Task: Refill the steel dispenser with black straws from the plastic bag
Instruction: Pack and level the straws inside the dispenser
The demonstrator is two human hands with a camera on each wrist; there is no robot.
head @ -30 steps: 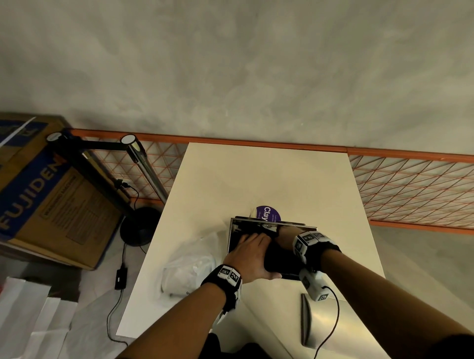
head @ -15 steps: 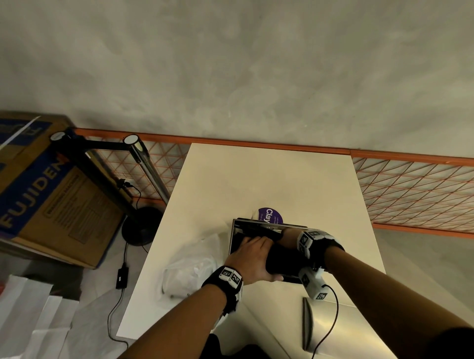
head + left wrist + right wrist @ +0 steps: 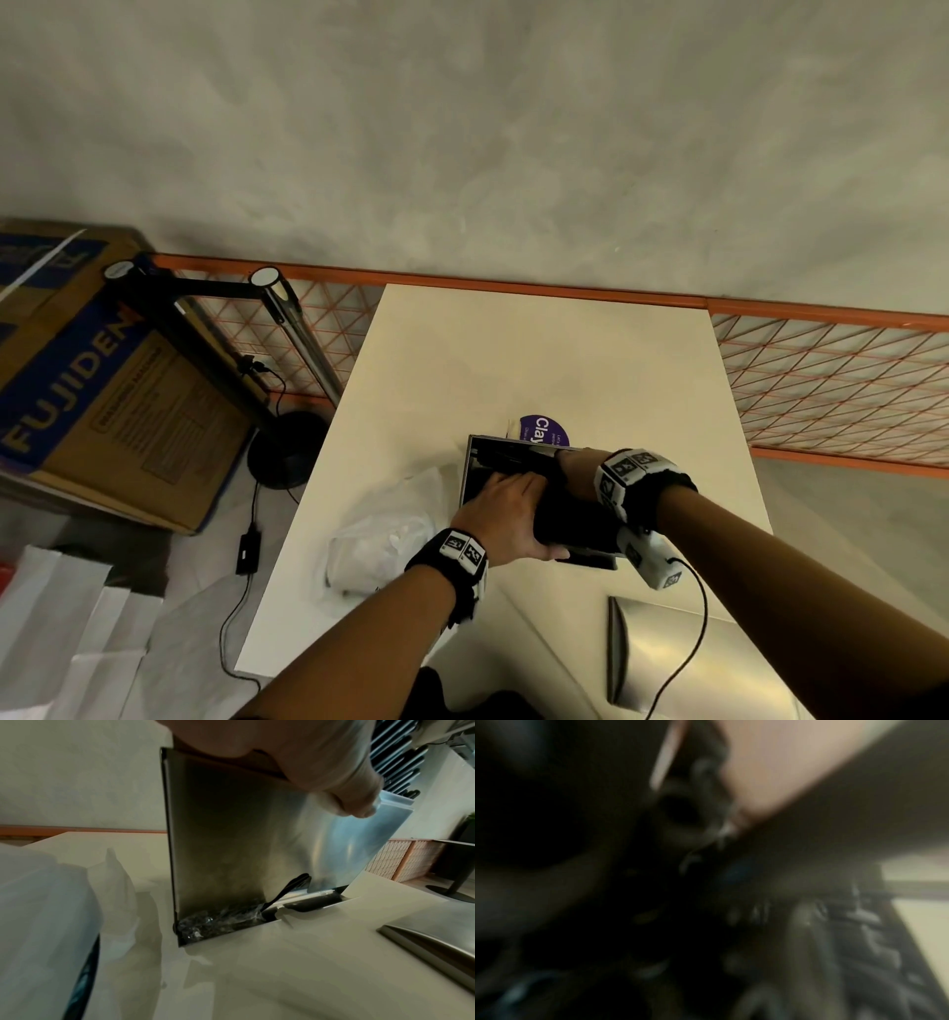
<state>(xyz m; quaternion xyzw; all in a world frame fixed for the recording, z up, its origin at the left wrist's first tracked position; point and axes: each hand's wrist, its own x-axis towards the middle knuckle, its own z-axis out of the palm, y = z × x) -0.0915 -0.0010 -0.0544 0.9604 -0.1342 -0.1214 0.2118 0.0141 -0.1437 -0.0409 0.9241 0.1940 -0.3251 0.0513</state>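
- Steel dispenser (image 3: 475,470) standing upright mid-bench (image 3: 539,354), open at the top, shiny side wall facing the left wrist camera.
- Black straws (image 3: 570,519) as a dark bundle lying across the dispenser mouth, long axis running from the near-right rim toward the far-left corner.
- Left hand (image 3: 506,516) flat on top of the bundle, fingers straight and pointing away, pressing down, not curled round anything.
- Right hand (image 3: 572,465) buried beyond its wristband at the far right end of the bundle; grip hidden in the head view and lost in blur at the right wrist, so cannot tell whether clamped or slack.
- Already a few straws down at the dispenser's slot near the base, seen from the left wrist.
- Plastic bag (image 3: 382,534) crumpled on the bench just left of the dispenser, beside the left forearm.
- Steel lid (image 3: 667,663) flat at the near right edge, apart from the dispenser.
- Judgement: bundle needs to line up with the dispenser's long side and sink straight down; left hand sits nearer and directly above, best placed to push.
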